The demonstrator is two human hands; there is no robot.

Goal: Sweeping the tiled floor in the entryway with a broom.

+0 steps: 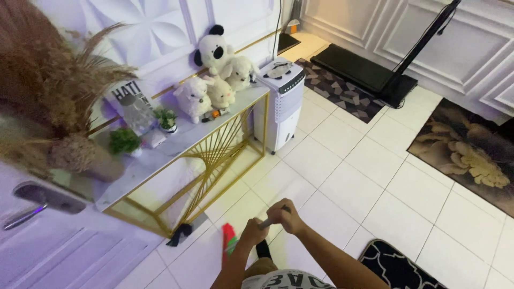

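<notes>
Door: at the far left I see one pale panelled door (59, 251) with a single metal lever handle (24, 215).
Dried grass: one large bunch of brown, feathery plumes (43, 80) in a rough round vase (72, 155), standing on the left end of the bench.
Bench: one console with a white marble-look top (176, 142) and a thin gold wire frame (214, 155) fanning out in rays.
Small plants: I count two, leafy green, in little white pots (124, 142) (166, 119), with a clear faceted jar (140, 115) between them.
Soft toys: I count five plush animals; one white-and-black panda (214, 51) sits highest, four fluffy cream ones (194, 97) are huddled below and beside it.
Air cooler: one white boxy tower unit (284, 104) on the floor, just beside the bench's right end.
Floor: glossy white square tiles (353, 176).
Left hand (251, 234): fingers wrapped tight round a slim grey stick handle (266, 223).
Right hand (286, 215): fingers closed over the same handle, just above the left.
Broom: its red and green head (229, 243) is down by the tiles near the bench's foot, partly hidden by my left arm.
Rugs: I count three; a grey geometric one (337, 88), a dark one with a gold floral pattern (466, 155), a black one with white swirls (399, 267).
Treadmill: one flat black deck (358, 69) with a slanted post, against the panelled wall.
</notes>
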